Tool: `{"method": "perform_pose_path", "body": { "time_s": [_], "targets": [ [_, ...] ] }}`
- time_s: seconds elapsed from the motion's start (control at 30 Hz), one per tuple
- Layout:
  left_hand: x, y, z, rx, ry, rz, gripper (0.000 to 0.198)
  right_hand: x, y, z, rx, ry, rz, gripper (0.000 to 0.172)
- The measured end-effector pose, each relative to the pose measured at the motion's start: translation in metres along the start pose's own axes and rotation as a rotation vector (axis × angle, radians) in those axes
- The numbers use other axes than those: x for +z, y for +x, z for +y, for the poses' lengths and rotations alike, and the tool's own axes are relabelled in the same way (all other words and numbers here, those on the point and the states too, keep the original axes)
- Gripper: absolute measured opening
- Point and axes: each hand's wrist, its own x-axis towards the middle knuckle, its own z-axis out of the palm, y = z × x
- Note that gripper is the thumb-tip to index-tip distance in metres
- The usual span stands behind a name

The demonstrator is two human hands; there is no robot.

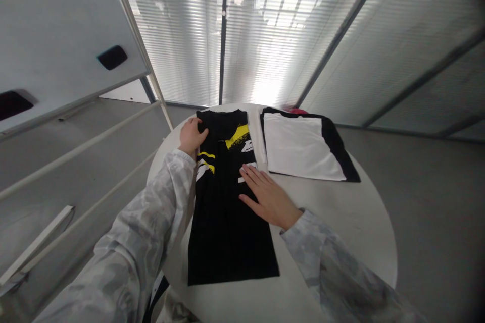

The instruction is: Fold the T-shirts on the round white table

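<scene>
A black shirt (227, 222) with yellow and white markings lies folded lengthwise on the round white table (359, 222). My left hand (191, 136) is closed on the shirt's upper left corner, near the collar. My right hand (267, 197) lies flat on the shirt's right edge with the fingers stretched out. Both arms wear pale camouflage sleeves.
A folded white and black garment (303, 151) lies on the table's far right part, with a bit of red showing behind it. A white metal frame (151, 60) with rails stands to the left. Glass walls with blinds (265, 30) rise behind the table.
</scene>
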Motion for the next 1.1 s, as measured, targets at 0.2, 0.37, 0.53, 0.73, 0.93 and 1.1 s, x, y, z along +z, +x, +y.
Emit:
{"method": "perform_pose_path", "body": {
  "time_s": [0.2,0.37,0.53,0.73,0.93,1.1],
  "targets": [
    [-0.005,0.000,0.002,-0.187,0.162,-0.019,0.037,-0.003,0.002,-0.001,0.024,-0.095,-0.056,0.080],
    [0.000,0.004,-0.010,-0.133,-0.092,-0.076,0.038,-0.005,0.002,-0.001,0.026,-0.119,-0.063,0.080],
    [0.008,0.006,-0.021,-0.127,-0.214,-0.006,0.037,-0.003,0.002,0.002,0.015,-0.114,-0.049,0.077],
    [0.011,0.010,-0.022,-0.166,-0.261,0.053,0.026,0.000,0.006,0.005,0.026,-0.130,-0.029,0.075],
    [0.005,0.001,-0.016,-0.191,-0.382,0.048,0.030,0.003,0.007,0.007,0.020,-0.130,-0.004,0.072],
    [-0.021,-0.035,0.004,0.091,-0.256,0.081,0.023,-0.006,0.009,0.002,-0.010,-0.121,0.049,0.070]
  ]
}}
